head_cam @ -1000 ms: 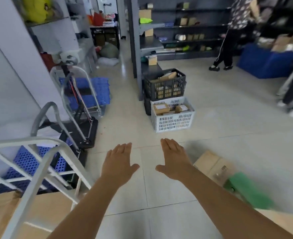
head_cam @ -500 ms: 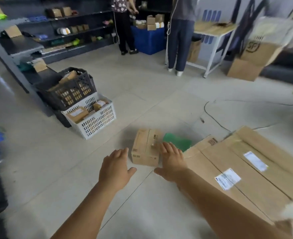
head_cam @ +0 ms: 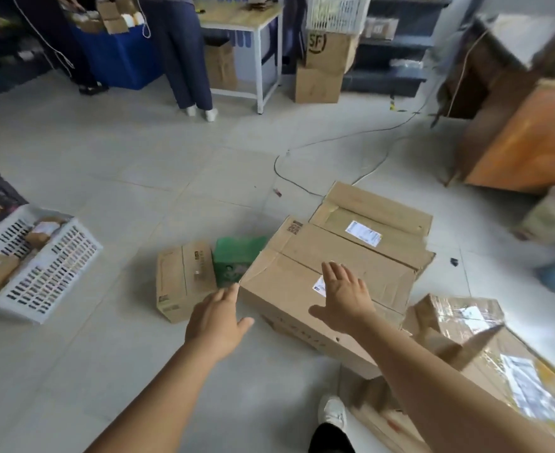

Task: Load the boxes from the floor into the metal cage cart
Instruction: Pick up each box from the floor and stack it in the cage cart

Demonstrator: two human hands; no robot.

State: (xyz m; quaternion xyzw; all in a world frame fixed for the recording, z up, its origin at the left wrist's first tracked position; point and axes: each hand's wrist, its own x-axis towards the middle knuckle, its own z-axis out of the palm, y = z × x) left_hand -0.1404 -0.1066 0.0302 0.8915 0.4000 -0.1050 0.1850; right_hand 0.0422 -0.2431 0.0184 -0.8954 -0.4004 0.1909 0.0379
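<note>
Hands reach forward and down, both with fingers straight and spread, grasping nothing. The left hand (head_cam: 215,317) hovers at the near left corner of a large flat box (head_cam: 322,282); whether its fingertips touch the corner cannot be told. The right hand (head_cam: 345,297) is held palm down over the top of that box, beside a white label (head_cam: 319,286). The box lies on a grey tiled floor (head_cam: 139,178), with a small box (head_cam: 181,279) and a green box (head_cam: 235,261) just to its left and a taped box (head_cam: 485,341) to its right. A white basket (head_cam: 45,273) sits far left. A cable (head_cam: 335,148) runs across the floor towards a table (head_cam: 246,19).
</note>
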